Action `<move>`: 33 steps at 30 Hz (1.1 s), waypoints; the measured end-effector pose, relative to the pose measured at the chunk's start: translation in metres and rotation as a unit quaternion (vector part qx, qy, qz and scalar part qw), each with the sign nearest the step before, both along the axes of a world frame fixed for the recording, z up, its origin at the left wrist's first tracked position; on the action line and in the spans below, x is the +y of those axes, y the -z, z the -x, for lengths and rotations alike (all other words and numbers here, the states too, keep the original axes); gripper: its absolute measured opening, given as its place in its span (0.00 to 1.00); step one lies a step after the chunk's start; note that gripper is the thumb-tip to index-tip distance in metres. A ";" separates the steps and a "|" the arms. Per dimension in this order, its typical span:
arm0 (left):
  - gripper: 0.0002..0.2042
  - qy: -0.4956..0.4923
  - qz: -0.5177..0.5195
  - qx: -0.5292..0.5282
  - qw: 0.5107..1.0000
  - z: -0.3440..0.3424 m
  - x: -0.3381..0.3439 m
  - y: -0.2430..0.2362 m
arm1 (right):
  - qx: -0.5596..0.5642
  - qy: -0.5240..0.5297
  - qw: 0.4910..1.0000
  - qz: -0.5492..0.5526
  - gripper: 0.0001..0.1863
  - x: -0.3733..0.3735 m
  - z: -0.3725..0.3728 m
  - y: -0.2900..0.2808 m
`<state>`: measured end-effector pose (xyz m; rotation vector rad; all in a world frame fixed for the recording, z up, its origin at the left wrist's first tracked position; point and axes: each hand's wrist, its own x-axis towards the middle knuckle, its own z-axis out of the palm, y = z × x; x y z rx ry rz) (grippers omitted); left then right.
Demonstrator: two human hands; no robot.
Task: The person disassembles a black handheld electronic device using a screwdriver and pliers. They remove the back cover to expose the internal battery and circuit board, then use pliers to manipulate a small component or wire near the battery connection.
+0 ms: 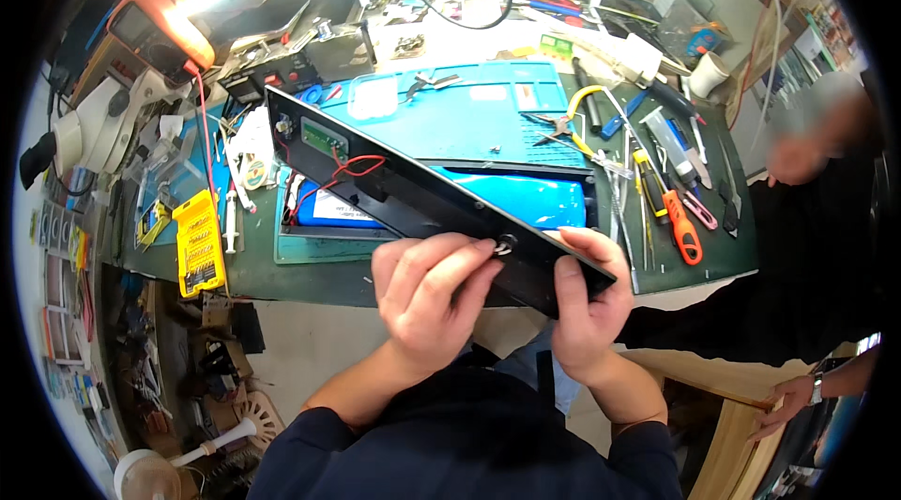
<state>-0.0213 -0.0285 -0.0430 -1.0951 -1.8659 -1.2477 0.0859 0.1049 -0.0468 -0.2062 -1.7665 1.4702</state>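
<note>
Hands (427, 298) hold long black panel (427, 204).

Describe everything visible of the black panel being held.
The black panel is long, flat and stiff-looking, metal or plastic, unclear which. It slants diagonally, partly hiding the blue pack, far end leftward. Near that end sit a green circuit board and red wires. The right hand grips the near end; the left hand pinches at a small fitting.

I see the right hand (589, 307) gripping the black panel (413, 195) at four o'clock, the left hand (424, 292) fingering its round fitting (508, 243).
</note>
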 end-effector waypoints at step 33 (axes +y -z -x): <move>0.12 0.030 0.157 0.034 0.987 0.024 0.003 -0.034 | -0.119 0.095 0.987 -0.056 0.17 0.014 0.006 -0.018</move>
